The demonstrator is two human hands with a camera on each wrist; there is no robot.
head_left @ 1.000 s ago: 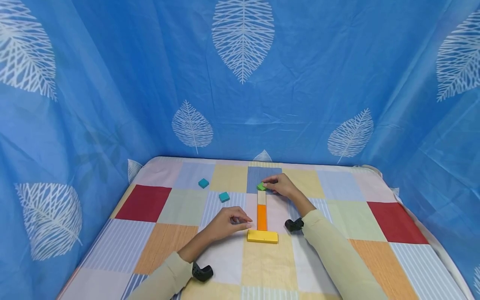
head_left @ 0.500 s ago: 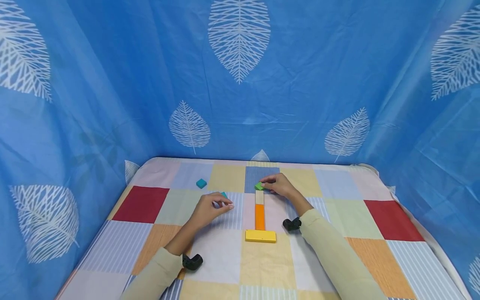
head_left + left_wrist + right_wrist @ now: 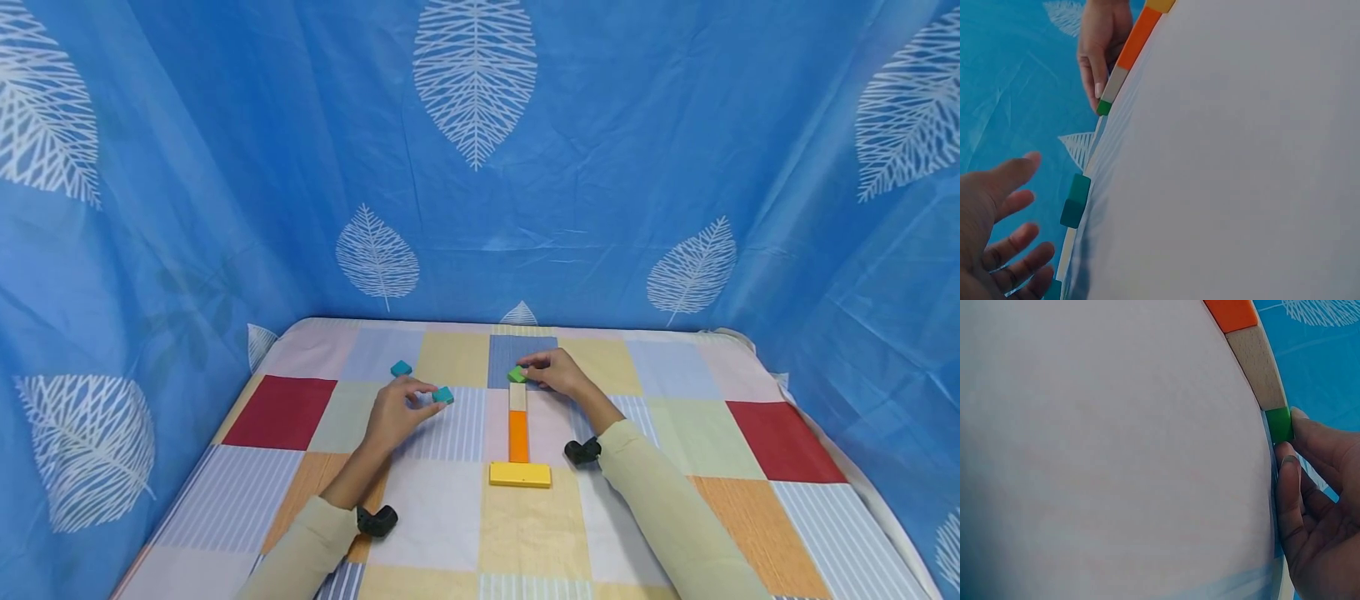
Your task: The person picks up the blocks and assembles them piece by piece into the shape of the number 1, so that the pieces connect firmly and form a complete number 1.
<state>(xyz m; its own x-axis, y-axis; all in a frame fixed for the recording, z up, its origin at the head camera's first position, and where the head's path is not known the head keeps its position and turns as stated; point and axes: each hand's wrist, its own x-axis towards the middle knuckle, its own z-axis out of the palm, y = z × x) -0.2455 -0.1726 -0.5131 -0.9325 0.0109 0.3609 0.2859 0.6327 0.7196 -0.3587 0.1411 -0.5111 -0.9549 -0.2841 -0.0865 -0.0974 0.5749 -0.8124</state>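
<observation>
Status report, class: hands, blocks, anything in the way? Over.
Left hand by nearer teal block, no grip on it. Right hand pinches green block at pale block's far end. Nothing visibly blocking left hand.

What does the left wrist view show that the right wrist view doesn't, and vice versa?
Left wrist only: left hand, one teal block, the edge of a second teal block, part of the yellow block.
Right wrist only: no extra object, just clear grain on the wooden block.
Both: right hand gripping the green block, wooden block, orange block, blue leaf-print curtain.
</observation>
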